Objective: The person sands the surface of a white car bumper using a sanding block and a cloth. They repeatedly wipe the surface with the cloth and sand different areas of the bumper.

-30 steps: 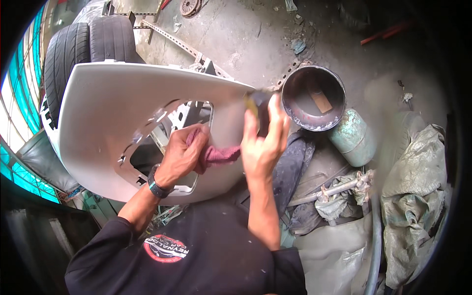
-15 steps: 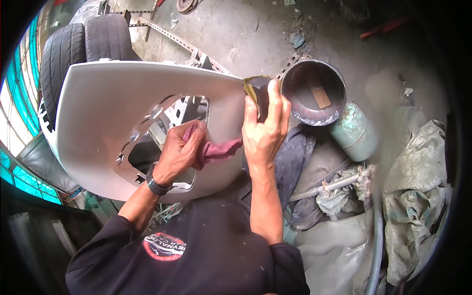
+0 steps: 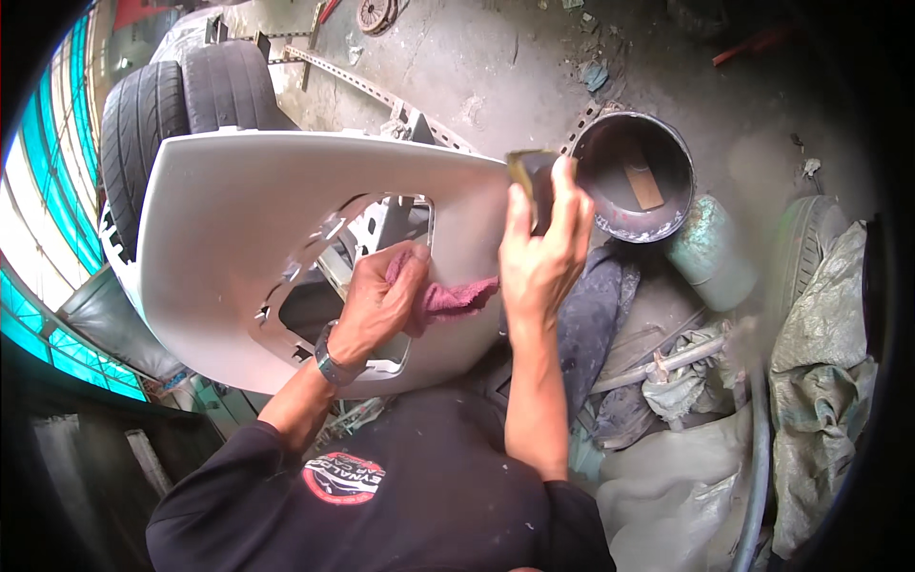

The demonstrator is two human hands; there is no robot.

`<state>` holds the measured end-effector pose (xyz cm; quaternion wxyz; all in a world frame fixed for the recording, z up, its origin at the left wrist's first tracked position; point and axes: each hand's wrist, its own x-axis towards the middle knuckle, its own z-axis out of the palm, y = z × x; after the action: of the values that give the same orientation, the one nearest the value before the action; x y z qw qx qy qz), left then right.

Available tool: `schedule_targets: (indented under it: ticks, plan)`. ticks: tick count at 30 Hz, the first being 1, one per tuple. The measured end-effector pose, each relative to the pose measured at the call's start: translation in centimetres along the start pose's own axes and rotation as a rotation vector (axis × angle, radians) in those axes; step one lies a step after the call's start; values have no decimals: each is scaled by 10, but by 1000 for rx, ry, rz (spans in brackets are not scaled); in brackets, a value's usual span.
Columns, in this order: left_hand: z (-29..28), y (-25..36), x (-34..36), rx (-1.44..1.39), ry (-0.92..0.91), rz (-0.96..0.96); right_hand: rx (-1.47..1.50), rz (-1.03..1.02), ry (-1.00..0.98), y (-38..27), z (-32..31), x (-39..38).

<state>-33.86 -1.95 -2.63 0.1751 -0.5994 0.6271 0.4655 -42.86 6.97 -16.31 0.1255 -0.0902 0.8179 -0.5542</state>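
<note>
A light grey car bumper (image 3: 238,200) lies in front of me, with a cut-out opening right of its middle. My left hand (image 3: 376,300) is closed round a dusky pink cloth (image 3: 462,297) over that opening, and the cloth's loose end trails right across the panel. At the bumper's right edge, my right hand (image 3: 545,262) grips a dark sanding block (image 3: 543,186) with yellowish-brown sandpaper folded over its left side. The block is slightly blurred, and I cannot tell whether it touches the edge.
Two tyres (image 3: 143,124) stand behind the bumper at the left. A perforated metal bar (image 3: 362,86) runs beyond it. To the right are a dark bucket (image 3: 677,214) with a brown piece inside, a worn greenish cylinder (image 3: 710,253), a pipe (image 3: 667,364) and crumpled grey sheeting (image 3: 820,381).
The whole view has shifted, so everything sits further right and mostly slightly lower. Both hands keep their holds and nearly the same places against the bumper.
</note>
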Motion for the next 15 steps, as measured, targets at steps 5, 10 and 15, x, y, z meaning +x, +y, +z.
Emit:
schedule_targets:
  ticks: [5, 10, 15]
  plan:
    - [0, -9, 2, 53, 50, 157, 91, -94, -20, -17, -14, -29]
    - [1, 0, 1, 68, 39, 94, 75, -23, -33, 1, 2, -2]
    - [-1, -11, 5, 54, 35, 149, 160, -140, -22, 3, -12, -31]
